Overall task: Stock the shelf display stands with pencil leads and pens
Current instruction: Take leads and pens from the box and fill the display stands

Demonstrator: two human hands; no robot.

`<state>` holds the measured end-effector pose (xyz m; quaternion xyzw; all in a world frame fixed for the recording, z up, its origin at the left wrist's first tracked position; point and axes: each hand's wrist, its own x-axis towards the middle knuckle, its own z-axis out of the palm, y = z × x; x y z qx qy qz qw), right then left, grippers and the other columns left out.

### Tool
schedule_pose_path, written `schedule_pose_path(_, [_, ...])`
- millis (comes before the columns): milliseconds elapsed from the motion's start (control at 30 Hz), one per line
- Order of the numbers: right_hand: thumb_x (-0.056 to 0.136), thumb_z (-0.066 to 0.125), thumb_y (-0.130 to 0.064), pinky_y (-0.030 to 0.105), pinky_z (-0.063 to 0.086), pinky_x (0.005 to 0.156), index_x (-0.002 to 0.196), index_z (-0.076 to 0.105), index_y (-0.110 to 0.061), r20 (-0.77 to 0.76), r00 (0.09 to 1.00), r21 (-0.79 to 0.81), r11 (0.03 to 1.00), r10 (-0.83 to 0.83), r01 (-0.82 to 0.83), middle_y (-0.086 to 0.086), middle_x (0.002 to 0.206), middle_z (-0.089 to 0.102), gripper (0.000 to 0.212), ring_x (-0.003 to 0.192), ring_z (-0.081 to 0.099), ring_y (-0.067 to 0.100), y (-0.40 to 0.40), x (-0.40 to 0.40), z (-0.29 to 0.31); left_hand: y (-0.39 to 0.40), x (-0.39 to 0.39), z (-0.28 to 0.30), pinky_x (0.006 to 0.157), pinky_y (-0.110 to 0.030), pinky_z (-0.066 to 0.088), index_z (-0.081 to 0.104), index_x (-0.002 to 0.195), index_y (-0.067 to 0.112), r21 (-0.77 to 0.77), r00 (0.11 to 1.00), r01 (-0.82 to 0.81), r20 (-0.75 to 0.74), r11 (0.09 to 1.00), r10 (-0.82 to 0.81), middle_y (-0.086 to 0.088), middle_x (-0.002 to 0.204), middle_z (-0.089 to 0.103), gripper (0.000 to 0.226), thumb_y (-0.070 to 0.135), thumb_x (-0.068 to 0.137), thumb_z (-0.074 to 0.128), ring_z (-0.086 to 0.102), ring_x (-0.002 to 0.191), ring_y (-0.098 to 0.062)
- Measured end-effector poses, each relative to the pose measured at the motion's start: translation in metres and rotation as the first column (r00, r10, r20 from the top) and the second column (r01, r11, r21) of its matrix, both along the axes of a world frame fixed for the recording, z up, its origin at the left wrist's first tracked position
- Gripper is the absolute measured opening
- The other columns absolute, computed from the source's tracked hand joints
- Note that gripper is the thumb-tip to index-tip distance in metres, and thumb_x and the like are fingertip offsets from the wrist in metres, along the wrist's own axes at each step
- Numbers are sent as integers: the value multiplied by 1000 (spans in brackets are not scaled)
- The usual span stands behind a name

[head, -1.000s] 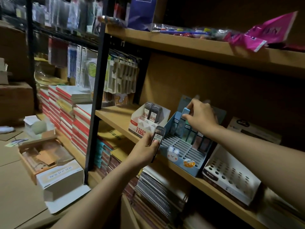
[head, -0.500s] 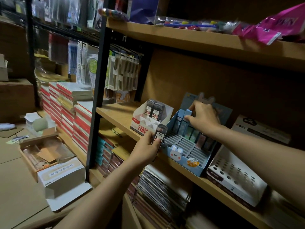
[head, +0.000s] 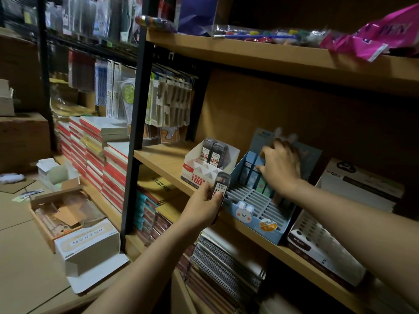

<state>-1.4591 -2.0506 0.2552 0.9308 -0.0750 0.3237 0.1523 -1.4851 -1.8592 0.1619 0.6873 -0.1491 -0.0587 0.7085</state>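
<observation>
Running across the frame, the wooden shelf [head: 163,156] carries a blue display stand [head: 256,214] at its front edge and a white display box [head: 199,168] just beside it toward the shelf's left end. The right hand [head: 281,166] pinches a blue lead case [head: 257,164] standing in the stand's back row. The left hand [head: 204,205] holds a dark lead case [head: 221,184] upright by the front edge.

So on the middle shelf [head: 163,158] there's three stands in a row: lead box stand [head: 205,171] on the left with two lead cases [head: 212,152] in its back slots, bunny slotted stand [head: 256,214] in the middle, pen-hole stand [head: 322,250] on the right, spiral notebooks [head: 224,259] stacked on the shelf below
</observation>
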Motion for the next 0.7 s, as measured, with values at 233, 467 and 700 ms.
schedule_pose_path(233, [92, 63, -31, 39, 45, 88, 117, 63, -17, 48, 991, 237, 962, 125, -133, 9, 121, 52, 29, 107, 55, 29, 7, -10, 13, 2, -2, 2, 62, -25, 54, 56, 104, 24, -60, 999, -38, 18, 997, 40, -5, 102, 63, 8, 24, 99, 49, 65, 87, -18])
schedule_pose_path(467, [87, 67, -42, 18, 52, 72, 109, 64, -30, -105, 798, 603, 676, 594, -424, -16, 96, 66, 26, 84, 62, -2, 47, -34, 11, 8, -4, 9, 63, -24, 57, 61, 109, 25, -171, 997, 47, 65, 984, -36, 0, 101, 65, 15, 22, 99, 50, 68, 83, -13])
schedule_pose_path(700, [82, 76, -23, 22, 55, 73, 97, 67, -26, -14, 813, 654, 621, 582, -433, -11, 90, 68, 19, 83, 65, 3, 50, -22, 30, 7, 7, 11, 87, -31, 55, 52, 122, 20, 98, 919, -231, 349, 968, 183, 0, 124, 54, 28, 26, 95, 56, 57, 108, -11])
